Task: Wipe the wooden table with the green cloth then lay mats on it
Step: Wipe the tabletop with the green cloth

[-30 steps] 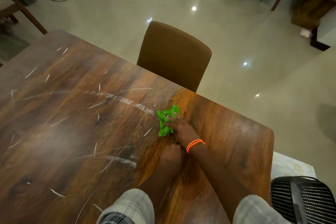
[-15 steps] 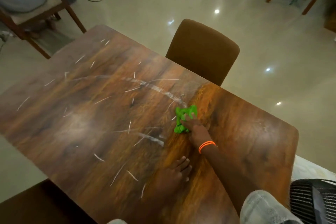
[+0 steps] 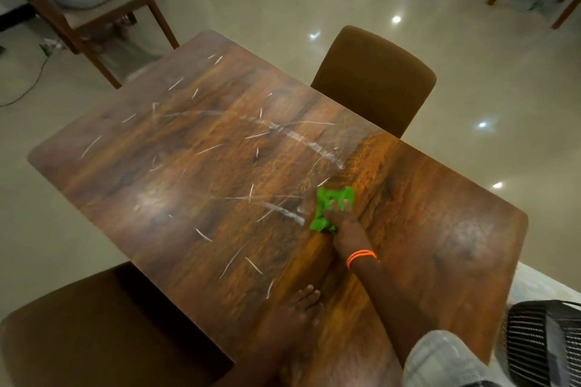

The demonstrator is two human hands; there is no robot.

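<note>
The wooden table (image 3: pixel 176 185) fills the middle of the view, and white streaks and marks cover its left and middle parts. A bunched green cloth (image 3: pixel 327 198) lies on it right of centre. My right hand (image 3: pixel 344 231), with an orange band at the wrist, holds the cloth down against the wood, its fingers laid over the cloth. My left hand (image 3: pixel 298 308) rests flat on the table near the front edge, fingers straight, holding nothing. No mats are in view.
A brown padded chair (image 3: pixel 374 78) stands at the table's far side and another (image 3: pixel 94 330) at the near left corner. A wooden chair (image 3: pixel 94 9) and cables lie on the floor at the back left. A black ribbed object (image 3: pixel 547 339) sits at the lower right.
My right hand has drawn the cloth toward me, from the end of the upper white arc down beside the lower streak. My left hand stays flat on the table. The view has swung left.
</note>
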